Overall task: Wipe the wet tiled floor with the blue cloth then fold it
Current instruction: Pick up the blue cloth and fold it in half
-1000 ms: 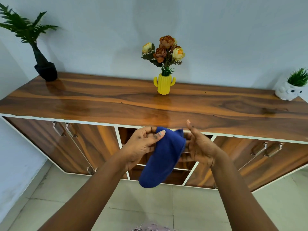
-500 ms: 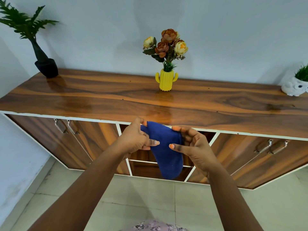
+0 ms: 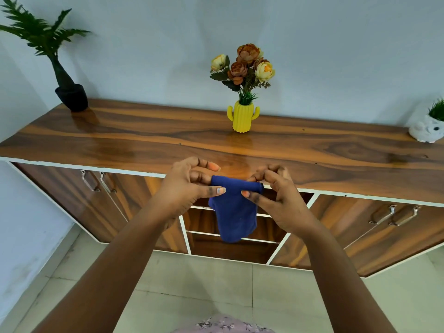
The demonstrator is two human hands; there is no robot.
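Observation:
The blue cloth [image 3: 235,212] hangs folded in the air in front of the cabinet, its top edge stretched level between my two hands. My left hand [image 3: 186,188] pinches the cloth's top left corner between thumb and fingers. My right hand [image 3: 276,195] pinches the top right corner the same way. The cloth's lower part dangles free over the open shelves. Pale tiled floor [image 3: 192,284] lies below my arms; no wetness is discernible on it.
A long wooden cabinet [image 3: 120,140] runs across the view, carrying a yellow cactus vase of flowers [image 3: 243,116], a black potted plant [image 3: 70,96] at the left and a white pot [image 3: 426,128] at the right. Handled cabinet doors [image 3: 93,181] flank open shelves.
Both hands have risen with the cloth and spread its top edge out level. The cloth now hangs shorter and squarer than a second ago.

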